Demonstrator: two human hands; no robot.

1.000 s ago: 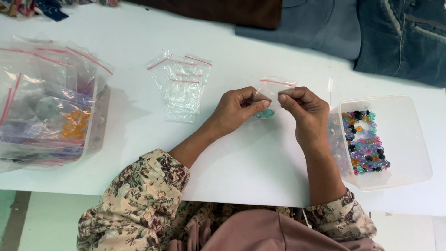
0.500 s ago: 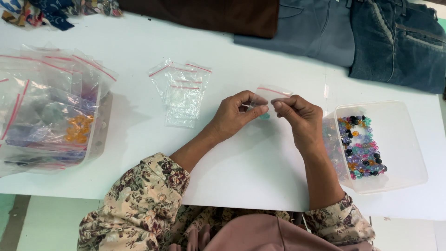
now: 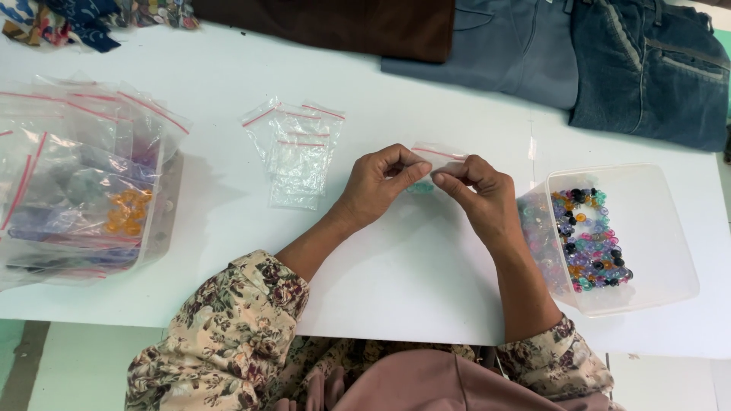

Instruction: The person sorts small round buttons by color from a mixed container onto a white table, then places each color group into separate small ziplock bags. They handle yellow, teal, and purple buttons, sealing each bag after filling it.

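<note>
My left hand [image 3: 378,185] and my right hand [image 3: 478,195] meet above the middle of the white table [image 3: 396,266]. Both pinch a small clear zip bag [image 3: 434,154] with a red strip along its top. A few teal beads [image 3: 419,186] show inside it, between my fingers. The lower part of the bag is hidden behind my hands.
A small pile of empty clear zip bags [image 3: 295,150] lies left of my hands. A clear tub [image 3: 609,240] of mixed coloured beads stands at the right. A tub of filled bags [image 3: 84,190] sits at the left edge. Folded jeans [image 3: 579,53] and brown cloth [image 3: 343,23] lie along the far side.
My hands stay together on the small bag with only slight finger movement. The view has shifted a little, so the table appears lower in the frame.
</note>
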